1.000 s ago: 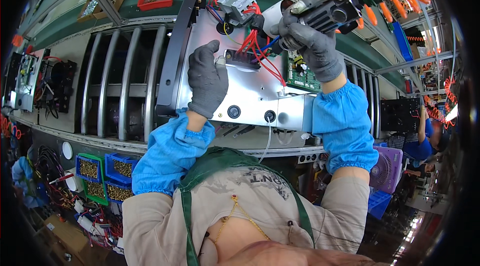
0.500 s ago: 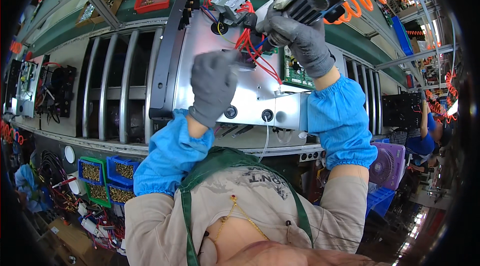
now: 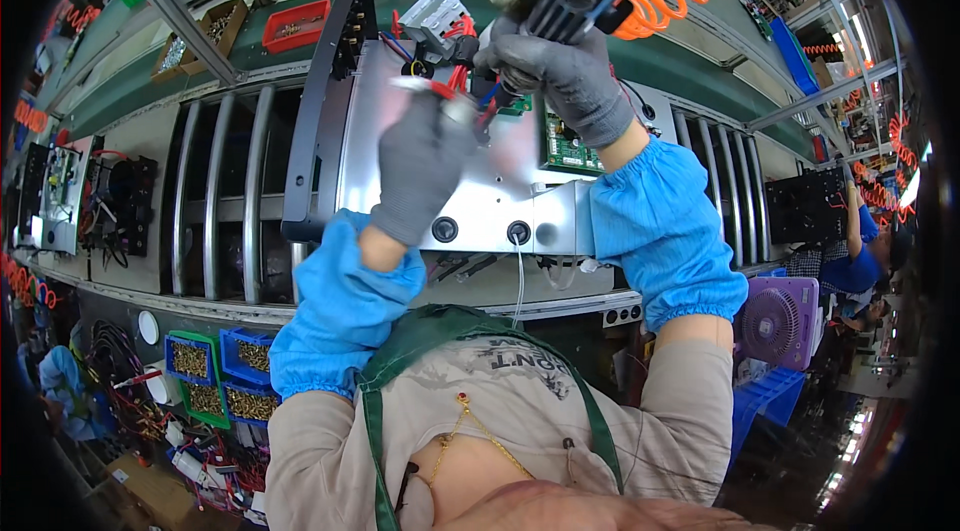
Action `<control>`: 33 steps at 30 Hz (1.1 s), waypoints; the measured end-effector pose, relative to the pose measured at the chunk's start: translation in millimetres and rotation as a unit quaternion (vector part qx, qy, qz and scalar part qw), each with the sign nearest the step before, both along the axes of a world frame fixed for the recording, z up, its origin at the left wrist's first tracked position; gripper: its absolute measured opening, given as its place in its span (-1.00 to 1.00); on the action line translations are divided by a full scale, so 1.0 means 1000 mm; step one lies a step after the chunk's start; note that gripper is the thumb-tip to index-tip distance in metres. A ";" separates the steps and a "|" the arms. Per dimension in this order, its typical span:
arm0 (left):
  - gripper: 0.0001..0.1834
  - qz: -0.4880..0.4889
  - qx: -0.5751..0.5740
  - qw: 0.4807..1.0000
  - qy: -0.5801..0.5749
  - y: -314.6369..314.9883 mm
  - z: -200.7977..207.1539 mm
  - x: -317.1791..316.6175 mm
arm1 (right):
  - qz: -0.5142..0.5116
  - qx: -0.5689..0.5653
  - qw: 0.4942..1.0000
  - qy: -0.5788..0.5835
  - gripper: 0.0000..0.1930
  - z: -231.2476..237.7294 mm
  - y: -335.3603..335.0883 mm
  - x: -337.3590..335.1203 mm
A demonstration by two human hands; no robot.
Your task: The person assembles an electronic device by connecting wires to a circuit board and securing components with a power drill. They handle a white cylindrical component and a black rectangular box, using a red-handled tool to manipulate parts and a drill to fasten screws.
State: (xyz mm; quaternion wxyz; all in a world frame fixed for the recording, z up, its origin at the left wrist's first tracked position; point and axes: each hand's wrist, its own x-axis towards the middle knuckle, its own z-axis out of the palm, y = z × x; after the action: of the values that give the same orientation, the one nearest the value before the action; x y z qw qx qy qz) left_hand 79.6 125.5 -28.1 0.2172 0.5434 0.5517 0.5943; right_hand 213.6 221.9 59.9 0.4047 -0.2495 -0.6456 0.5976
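Metal chassis (image 3: pixel 490 203), one of it beneath the hands, lies at twelve o'clock from the middle of the view, with one dark panel (image 3: pixel 322 131) at its nine o'clock side. Two round black grommets (image 3: pixel 444 229) sit along its six o'clock edge, and one green circuit board (image 3: pixel 572 149) shows near three o'clock. Of two gray-gloved hands, the right hand (image 3: pixel 568 81) has its fingers wrapped around one black tool (image 3: pixel 572 1); the left hand (image 3: pixel 425 166) is over the chassis, too blurred to tell whether its fingers hold anything. One red tray (image 3: pixel 290 44) sits toward eleven o'clock, four small bins (image 3: pixel 229 356) at eight.
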 end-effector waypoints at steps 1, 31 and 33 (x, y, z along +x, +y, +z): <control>-0.82 -0.021 -0.073 0.986 -0.147 0.000 0.014 -0.001 | 0.005 0.005 1.000 0.011 -0.85 0.001 0.001 0.003; -0.23 0.055 0.215 0.938 0.267 0.015 0.073 0.025 | -0.127 -0.068 0.989 0.022 -0.78 -0.007 -0.017 0.110; -0.17 0.038 0.251 0.909 0.329 -0.025 0.055 0.017 | -0.139 -0.069 0.987 0.047 -0.81 -0.005 -0.016 0.106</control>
State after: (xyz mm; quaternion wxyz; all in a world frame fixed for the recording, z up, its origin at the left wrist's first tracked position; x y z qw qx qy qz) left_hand 97.0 100.3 27.0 -0.1434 0.7232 0.4449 0.5083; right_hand 319.5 205.4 55.0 0.4952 -0.3356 -0.5423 0.5900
